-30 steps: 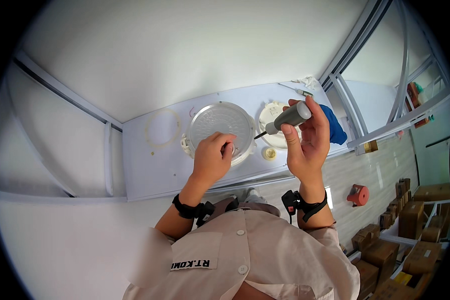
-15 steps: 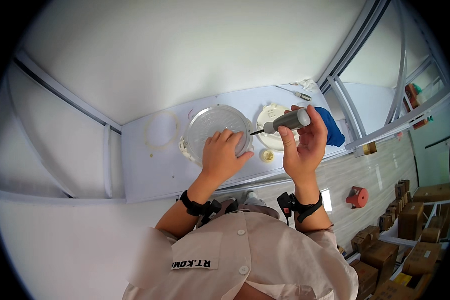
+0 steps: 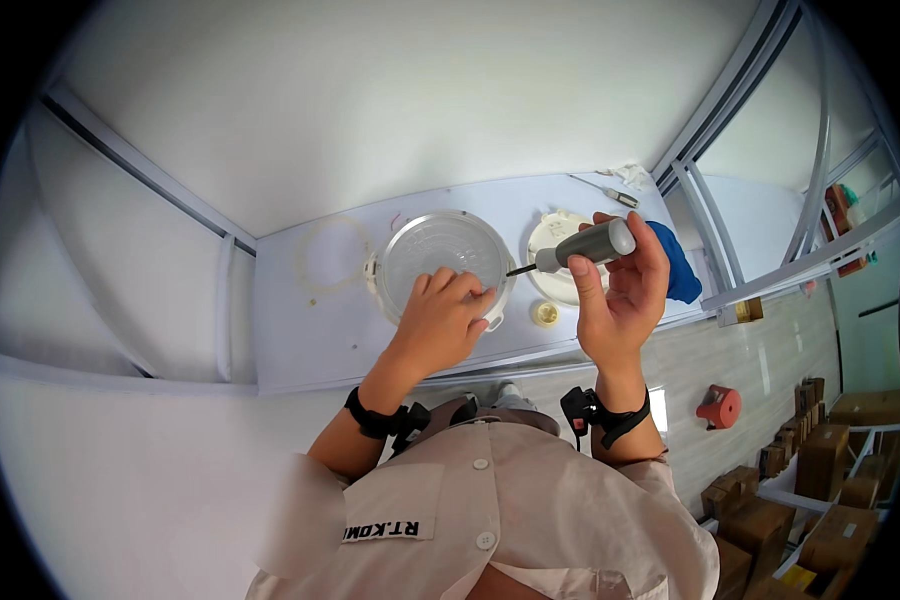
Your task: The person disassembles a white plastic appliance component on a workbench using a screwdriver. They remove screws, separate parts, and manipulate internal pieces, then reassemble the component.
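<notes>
A round housing with a clear cover and metal rim [image 3: 417, 226] lies on the table, pale tabs sticking out at its edge. My left hand [image 3: 436, 322] rests over its near right part, fingers bent and apart, thumb beside the rim. My right hand [image 3: 625, 300] is closed around the thick grey handle of a screwdriver [image 3: 588, 245]. The dark shaft points left, and its tip meets the rim's right side or hovers just above it; I cannot tell which. Partly behind the screwdriver lies a cream round plastic part [image 3: 545, 238]. A small yellowish round container [image 3: 545, 314] stands nearer me.
A second screwdriver [image 3: 607, 190] lies at the back right near a crumpled white cloth [image 3: 630, 175]. Blue cloth [image 3: 682, 265] sits by the table's right end. A pale ring [image 3: 305, 262] lies at left. Metal frame posts [image 3: 712, 235] bound the right side. A red stool [image 3: 719, 407] stands on the floor.
The housing has turned a little clockwise, its left tab going away from me and its right tab nearer. My left fingers are more bent. The whole view has shifted slightly.
</notes>
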The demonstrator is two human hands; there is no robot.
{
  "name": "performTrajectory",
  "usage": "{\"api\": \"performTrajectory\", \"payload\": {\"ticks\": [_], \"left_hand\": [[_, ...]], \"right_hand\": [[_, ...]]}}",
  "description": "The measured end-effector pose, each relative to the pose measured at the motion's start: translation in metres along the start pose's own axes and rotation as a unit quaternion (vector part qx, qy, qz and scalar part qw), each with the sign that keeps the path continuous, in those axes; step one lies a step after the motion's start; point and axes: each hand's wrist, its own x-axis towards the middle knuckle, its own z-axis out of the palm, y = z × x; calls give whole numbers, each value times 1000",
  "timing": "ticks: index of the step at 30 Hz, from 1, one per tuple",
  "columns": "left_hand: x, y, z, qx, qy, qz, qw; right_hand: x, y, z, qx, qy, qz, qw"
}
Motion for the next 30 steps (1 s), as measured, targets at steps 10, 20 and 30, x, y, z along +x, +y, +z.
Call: {"api": "performTrajectory", "payload": {"ticks": [10,20,30], "left_hand": [[-33,-11,-16,35,-5,-5,999],[-46,-20,-22,-22,80,-45,996],[-33,-20,13,-36,184,-34,982]], "right_hand": [[0,-8,25,47,-41,-28,998],[-5,-11,39,61,-94,-57,992],[-12,-4,47,26,-105,-85,990]]}}
